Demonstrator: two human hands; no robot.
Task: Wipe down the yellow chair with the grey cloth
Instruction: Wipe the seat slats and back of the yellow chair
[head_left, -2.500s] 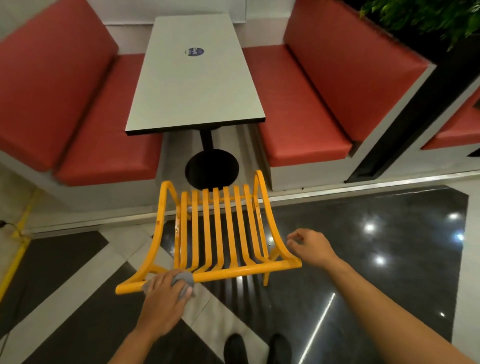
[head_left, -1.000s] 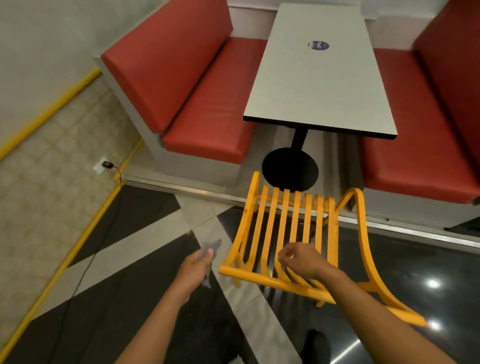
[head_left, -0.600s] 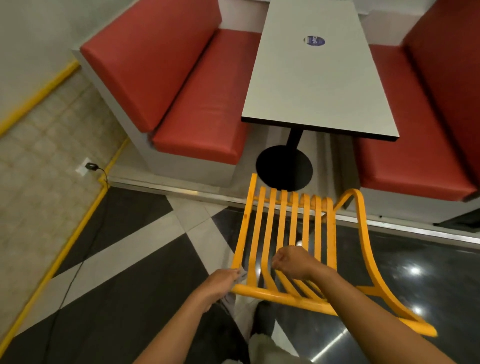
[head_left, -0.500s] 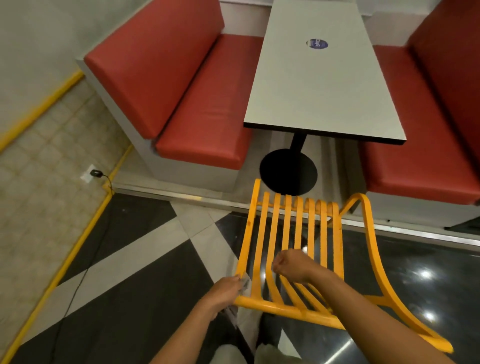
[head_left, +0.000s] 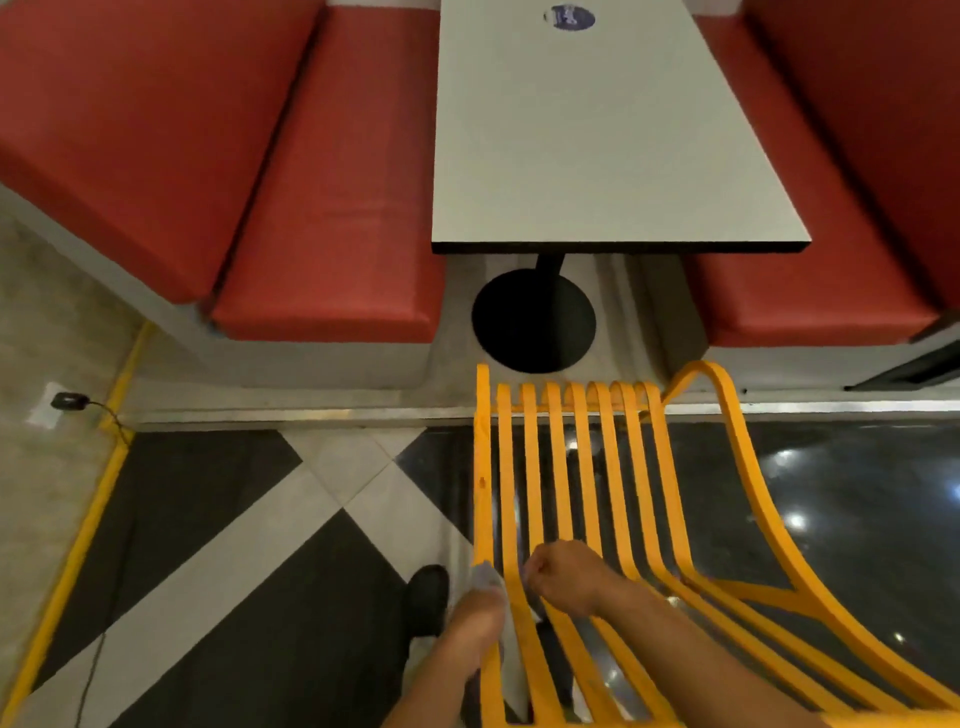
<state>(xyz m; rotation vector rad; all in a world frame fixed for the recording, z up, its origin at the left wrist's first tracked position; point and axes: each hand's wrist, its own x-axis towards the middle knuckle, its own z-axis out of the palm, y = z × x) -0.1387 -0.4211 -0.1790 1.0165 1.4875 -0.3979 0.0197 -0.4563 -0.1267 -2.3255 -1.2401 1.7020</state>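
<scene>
Nearest the camera, the left hand is closed around the grey cloth, pressing it against the outermost left slat of the yellow chair; only a pale corner of the cloth shows above the knuckles. Just right of it, the right hand is curled into a loose fist over the slats (whether the fingers actually clasp a slat I cannot tell). A dark shoe stands on the black-and-white floor just left of the chair. The chair's slats run away from the camera, and its curved side rail arcs up on the right. Beyond the chair's far edge stands a table on a round black base. Red benches flank the table on either side.
</scene>
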